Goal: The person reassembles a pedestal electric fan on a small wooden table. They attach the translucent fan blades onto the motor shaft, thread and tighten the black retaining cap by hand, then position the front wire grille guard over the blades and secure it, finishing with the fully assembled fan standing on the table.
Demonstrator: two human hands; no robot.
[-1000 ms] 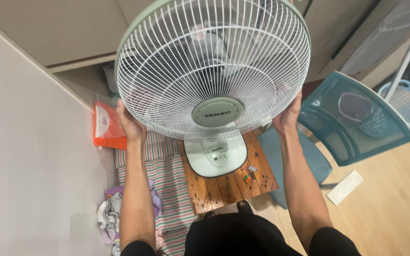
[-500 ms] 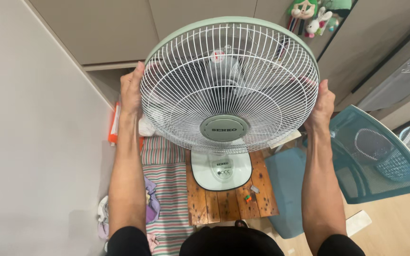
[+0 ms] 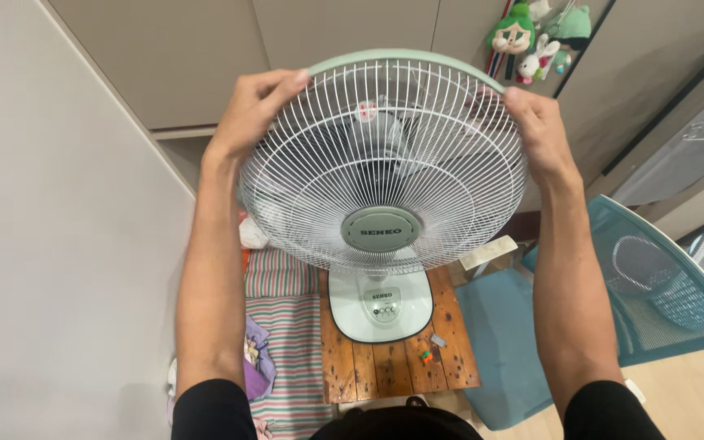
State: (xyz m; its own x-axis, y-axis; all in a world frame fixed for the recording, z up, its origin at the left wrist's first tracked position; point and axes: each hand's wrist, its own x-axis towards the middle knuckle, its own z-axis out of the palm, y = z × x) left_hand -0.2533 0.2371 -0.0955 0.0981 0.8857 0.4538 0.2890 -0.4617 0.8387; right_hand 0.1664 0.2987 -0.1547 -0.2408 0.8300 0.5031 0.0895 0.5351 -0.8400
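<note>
Here, both hands' fingers clamp the pale-green fan (image 3: pixel 380 163) by its white wire grille.

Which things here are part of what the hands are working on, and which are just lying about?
In hand: left hand and right hand, each with a grip on the fan grille; fan base; wooden stool.
Lying about: plush toys; teal chair; striped cloth.

You have two labels in view, both on the fan. The nearer-to-you round badge (image 3: pixel 381 230) sits at the centre of the white grille, grey-green with dark lettering. Below it, on the pale green base, a small dark mark (image 3: pixel 381 296) sits just above a row of round buttons. You see no packages, signs or screens.
</note>
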